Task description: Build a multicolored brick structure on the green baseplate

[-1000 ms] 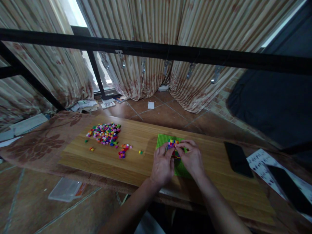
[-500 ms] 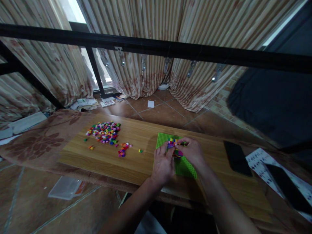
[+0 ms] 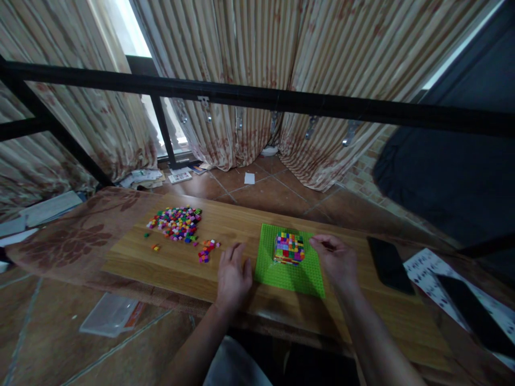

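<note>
A block built of many-coloured toy bricks (image 3: pixel 289 248) stands on the green baseplate (image 3: pixel 269 271). My left hand (image 3: pixel 234 277) is just left of the plate, low over the board, its fingers stretched forward and thumb apart. To the right of the block, my right hand (image 3: pixel 337 261) has thumb and forefinger pinched together over the plate's right edge. What that pinch holds, if anything, is too small to make out. Left of my left hand lies a small group of loose bricks (image 3: pixel 206 250). Farther left is a larger pile of mixed bricks (image 3: pixel 179 222).
The wooden board (image 3: pixel 161 273) rests on a brown cloth-covered surface. A black phone-like slab (image 3: pixel 389 265) lies at right, beside a printed sheet (image 3: pixel 418 260) with another dark slab (image 3: pixel 470 305). A black metal rail (image 3: pixel 257 95) crosses beyond. A clear plastic box (image 3: pixel 108 316) sits on the floor.
Both hands have come off the brick block and moved apart, the left one leftward over where a small yellow-and-green piece lay, the right one rightward. The block is now uncovered. The view has tilted slightly.
</note>
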### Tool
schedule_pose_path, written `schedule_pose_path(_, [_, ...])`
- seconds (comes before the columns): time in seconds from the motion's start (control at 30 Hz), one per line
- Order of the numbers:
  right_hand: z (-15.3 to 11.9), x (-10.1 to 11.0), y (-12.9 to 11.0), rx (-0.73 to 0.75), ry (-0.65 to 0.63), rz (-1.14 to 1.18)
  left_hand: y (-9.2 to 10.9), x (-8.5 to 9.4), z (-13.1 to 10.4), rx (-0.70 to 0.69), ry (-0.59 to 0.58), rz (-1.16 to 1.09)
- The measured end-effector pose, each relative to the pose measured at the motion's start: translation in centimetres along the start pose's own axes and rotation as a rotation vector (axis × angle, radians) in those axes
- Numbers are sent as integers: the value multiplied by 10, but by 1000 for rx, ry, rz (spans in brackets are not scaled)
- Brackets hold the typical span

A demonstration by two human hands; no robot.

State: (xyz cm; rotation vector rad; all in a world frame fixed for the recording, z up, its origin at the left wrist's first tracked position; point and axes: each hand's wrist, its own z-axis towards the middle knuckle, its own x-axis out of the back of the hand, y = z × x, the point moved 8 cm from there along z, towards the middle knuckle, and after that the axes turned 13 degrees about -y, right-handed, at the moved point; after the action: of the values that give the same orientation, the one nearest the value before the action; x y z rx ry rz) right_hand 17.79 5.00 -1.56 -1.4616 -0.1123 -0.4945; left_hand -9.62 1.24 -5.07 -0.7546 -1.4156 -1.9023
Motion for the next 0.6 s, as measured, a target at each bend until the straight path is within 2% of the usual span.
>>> schedule_pose_path(0.1, [-10,5,1,-24,21,59,-29,8,2,86,44,149])
schedule_pose_path(0.2, [-21,4,4,-25,17,83,-44,4,6,108,2,222])
schedule_pose_path(0.47, [-40,-1,11,-63,-23,140,-40,0,13,30,-36,206])
schedule_pose_path(0.6, [-49,-7,12,-80,-33,156,-36,3,11,63,-44,121])
